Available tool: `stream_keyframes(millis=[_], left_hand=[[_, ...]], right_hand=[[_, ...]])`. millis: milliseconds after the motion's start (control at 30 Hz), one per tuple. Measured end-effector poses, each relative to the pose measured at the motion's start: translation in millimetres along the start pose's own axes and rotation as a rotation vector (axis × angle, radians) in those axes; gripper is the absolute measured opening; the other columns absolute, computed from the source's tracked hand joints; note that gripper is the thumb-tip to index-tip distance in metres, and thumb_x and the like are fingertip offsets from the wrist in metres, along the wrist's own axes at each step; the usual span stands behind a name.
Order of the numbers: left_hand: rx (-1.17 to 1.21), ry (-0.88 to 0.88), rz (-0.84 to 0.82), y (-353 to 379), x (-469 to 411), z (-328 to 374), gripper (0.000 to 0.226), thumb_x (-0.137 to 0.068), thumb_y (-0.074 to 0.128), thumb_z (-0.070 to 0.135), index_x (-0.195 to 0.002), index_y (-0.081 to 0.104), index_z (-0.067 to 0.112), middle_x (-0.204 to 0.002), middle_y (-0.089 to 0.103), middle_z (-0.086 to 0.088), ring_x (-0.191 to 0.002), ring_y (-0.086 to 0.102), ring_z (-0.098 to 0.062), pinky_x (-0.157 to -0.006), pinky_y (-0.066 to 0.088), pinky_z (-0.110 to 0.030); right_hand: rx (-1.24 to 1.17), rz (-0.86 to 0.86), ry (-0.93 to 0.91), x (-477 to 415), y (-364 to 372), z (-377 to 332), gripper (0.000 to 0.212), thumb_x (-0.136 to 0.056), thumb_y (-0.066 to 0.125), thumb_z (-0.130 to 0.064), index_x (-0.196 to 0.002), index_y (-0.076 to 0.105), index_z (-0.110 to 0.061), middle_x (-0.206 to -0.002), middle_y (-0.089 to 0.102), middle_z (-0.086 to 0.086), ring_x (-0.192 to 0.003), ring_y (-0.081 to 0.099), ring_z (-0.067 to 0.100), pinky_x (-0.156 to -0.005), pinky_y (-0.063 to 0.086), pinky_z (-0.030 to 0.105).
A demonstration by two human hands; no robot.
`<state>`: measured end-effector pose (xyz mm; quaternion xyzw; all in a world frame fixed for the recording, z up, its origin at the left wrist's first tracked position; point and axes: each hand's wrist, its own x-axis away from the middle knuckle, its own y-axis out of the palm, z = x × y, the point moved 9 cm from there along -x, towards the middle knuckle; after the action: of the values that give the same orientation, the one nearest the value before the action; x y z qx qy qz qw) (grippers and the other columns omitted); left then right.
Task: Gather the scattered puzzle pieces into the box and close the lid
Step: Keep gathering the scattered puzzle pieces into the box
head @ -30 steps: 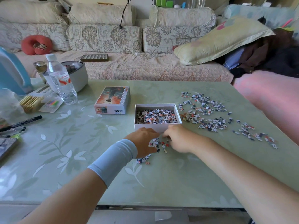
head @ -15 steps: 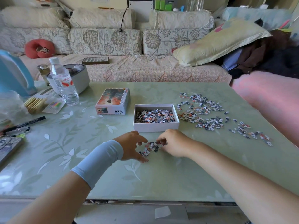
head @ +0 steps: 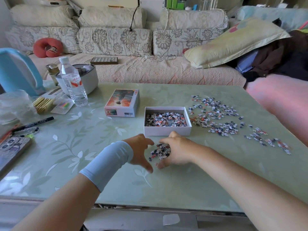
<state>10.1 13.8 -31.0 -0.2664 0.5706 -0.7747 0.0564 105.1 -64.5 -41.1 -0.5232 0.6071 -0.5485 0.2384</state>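
Note:
A white open box (head: 167, 130) stands mid-table, partly filled with puzzle pieces. Its printed lid (head: 122, 103) lies to its left. Just in front of the box sits a small heap of pieces (head: 160, 151), cupped between my two hands. My left hand (head: 140, 150), a light blue wristband behind it, curves around the heap's left side with thumb and fingers spread. On the heap's right, my right hand (head: 176, 151) curls round the pieces, some lying against its palm. Many scattered pieces (head: 216, 115) lie right of the box, and a smaller group (head: 266, 140) sits further right.
A water bottle (head: 72, 82), white pot (head: 86, 77), blue kettle (head: 16, 72), markers (head: 38, 121) and a phone case (head: 11, 149) crowd the table's left side. A sofa with cushions runs behind the green glass table (head: 183, 184).
Both hands drew back from the box wall toward me, raking the loose pieces into a tighter heap between them. My right hand has curled round it.

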Motion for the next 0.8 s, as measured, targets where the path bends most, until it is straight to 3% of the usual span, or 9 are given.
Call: stream_keyframes(millis=[133,233,367,500,600,700,800], left_hand=[[0.147,0.005,0.034,-2.2,-5.5,-2.1,0.066,-0.069,0.082,0.039,-0.128,0.054,0.031,-0.095,0.058,0.017,-0.082,0.054,-0.009,-0.084,0.049,-0.025],[0.25,0.004,0.137,-8.5,-10.4,-2.7,0.049,-0.072,0.08,0.027,-0.118,0.064,0.03,-0.088,0.064,0.018,-0.078,0.059,-0.008,-0.077,0.053,-0.024],[0.319,0.013,0.187,-10.3,-15.4,2.7,0.051,-0.075,0.078,0.028,-0.123,0.061,0.027,-0.102,0.064,0.012,-0.086,0.061,-0.013,-0.085,0.052,-0.027],[0.145,0.03,0.152,-5.2,-17.3,16.0,0.062,-0.079,0.07,0.043,-0.135,0.049,0.025,-0.126,0.048,0.002,-0.102,0.058,-0.02,-0.091,0.048,-0.031],[0.098,0.052,0.158,-4.3,-19.5,24.6,0.05,-0.077,0.071,0.044,-0.122,0.062,0.025,-0.116,0.046,-0.002,-0.094,0.057,-0.023,-0.087,0.047,-0.029],[0.116,0.051,0.224,-11.1,-21.8,26.9,0.029,-0.08,0.069,0.035,-0.107,0.071,0.025,-0.103,0.053,-0.001,-0.088,0.054,-0.02,-0.06,0.041,-0.02],[0.155,0.042,0.254,-15.4,-24.6,25.5,0.031,-0.08,0.071,0.029,-0.11,0.071,0.025,-0.11,0.061,0.001,-0.096,0.057,-0.019,-0.07,0.042,-0.02]], right_hand=[[-0.065,0.056,-0.048,-3.5,-4.4,-5.3,0.087,-0.058,0.08,-0.068,-0.134,0.052,-0.038,-0.109,0.038,-0.006,-0.11,0.053,0.018,-0.089,0.044,0.03],[-0.074,0.052,-0.051,-6.1,-7.6,-6.4,0.075,-0.065,0.081,-0.059,-0.132,0.056,-0.037,-0.106,0.04,-0.005,-0.108,0.054,0.02,-0.087,0.044,0.03],[-0.062,0.069,-0.016,-7.8,-13.9,-0.8,0.066,-0.072,0.082,-0.044,-0.132,0.058,-0.029,-0.116,0.046,0.0,-0.112,0.055,0.022,-0.089,0.045,0.03],[-0.04,0.076,0.033,-11.6,-18.6,4.9,0.051,-0.075,0.082,-0.035,-0.123,0.067,-0.027,-0.119,0.058,0.004,-0.105,0.059,0.023,-0.08,0.046,0.026],[-0.051,0.081,0.046,-13.4,-19.9,3.9,0.027,-0.078,0.08,-0.027,-0.104,0.075,-0.027,-0.095,0.066,0.0,-0.084,0.059,0.019,-0.06,0.04,0.022],[-0.064,0.077,0.058,-12.8,-21.9,4.4,0.02,-0.077,0.079,-0.021,-0.097,0.078,-0.026,-0.087,0.069,-0.004,-0.076,0.058,0.015,-0.051,0.036,0.017],[-0.085,0.083,0.062,-12.9,-24.7,5.6,0.021,-0.077,0.078,-0.018,-0.097,0.079,-0.025,-0.093,0.074,-0.006,-0.076,0.059,0.012,-0.052,0.037,0.014]])
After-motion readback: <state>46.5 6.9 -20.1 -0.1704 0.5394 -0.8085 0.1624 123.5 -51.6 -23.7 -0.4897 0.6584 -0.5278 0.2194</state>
